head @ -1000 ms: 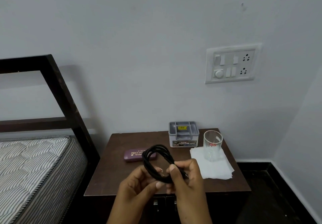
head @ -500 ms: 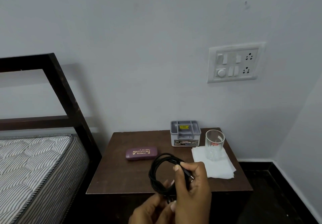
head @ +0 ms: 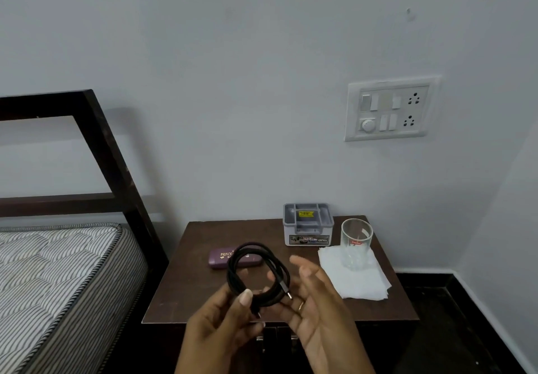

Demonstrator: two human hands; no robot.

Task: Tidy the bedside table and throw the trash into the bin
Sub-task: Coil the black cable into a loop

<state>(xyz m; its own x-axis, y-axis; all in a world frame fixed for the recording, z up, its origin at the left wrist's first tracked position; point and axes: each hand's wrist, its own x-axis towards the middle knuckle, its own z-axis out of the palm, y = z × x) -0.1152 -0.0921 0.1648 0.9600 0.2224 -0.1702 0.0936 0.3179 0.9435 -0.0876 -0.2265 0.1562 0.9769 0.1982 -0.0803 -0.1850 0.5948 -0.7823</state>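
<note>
A coiled black cable (head: 256,274) is held above the front of the dark wooden bedside table (head: 180,295). My left hand (head: 224,327) pinches the coil's lower edge between thumb and fingers. My right hand (head: 314,301) is beside the coil on its right, palm turned towards it, fingers spread and relaxed; it grips nothing. On the table lie a purple spectacle case (head: 218,258), partly hidden behind the coil, a grey plastic organiser box (head: 308,225), and a clear drinking glass (head: 355,242) standing on white tissue paper (head: 358,283).
A bed with a striped mattress (head: 58,280) and dark wooden headboard frame (head: 110,164) stands left of the table. A white switch and socket panel (head: 390,108) is on the wall above. Dark floor (head: 448,324) lies to the right. No bin is in view.
The coil passed from my right hand into my left hand's pinch and rose a little. My right hand let go and opened beside it.
</note>
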